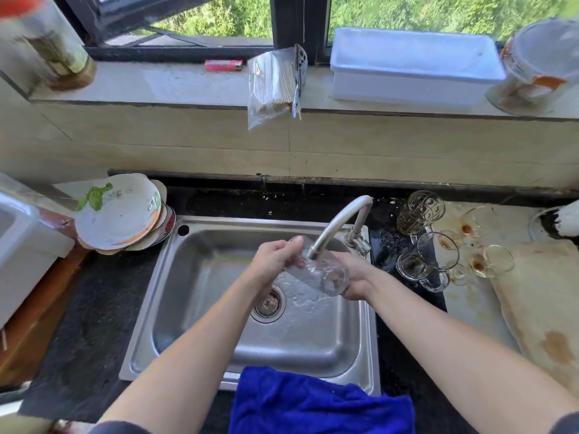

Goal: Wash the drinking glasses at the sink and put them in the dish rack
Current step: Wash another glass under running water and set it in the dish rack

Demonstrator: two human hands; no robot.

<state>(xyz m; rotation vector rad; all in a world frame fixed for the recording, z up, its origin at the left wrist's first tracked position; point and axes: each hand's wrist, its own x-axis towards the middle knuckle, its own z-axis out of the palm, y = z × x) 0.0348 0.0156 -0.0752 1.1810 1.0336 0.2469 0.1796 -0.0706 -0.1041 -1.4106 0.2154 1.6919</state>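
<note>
A clear drinking glass (pixel 319 272) was being held over the sink (pixel 200 296), tipped on its side right under the faucet (pixel 336 223) spout, with both hands wrapped on it. The left hand (pixel 274 261) was clamped around the end at about 10 o'clock, thumb laid over the top, and the right hand (pixel 354 275) was cupped around the other end at roughly 4 o'clock, so the glass was pretty much pinned between the two. Water was seen splashed across the basin floor just beside the drain (pixel 269 303), which sat at about 7 o'clock from the glass. Out at 3 o'clock on the counter, a bunch of dirty glasses (pixel 438 245) with brown residue was left lying, some of them on their sides. At 9 o'clock a stack of used bowls (pixel 119 211) was leaned at the sink's corner. A blue cloth (pixel 319 402) was draped over the sink's near edge at 6 o'clock. Up at 12 o'clock on the windowsill, a bag of chopsticks (pixel 275 86) and a white tub (pixel 413 70) were parked.
</note>
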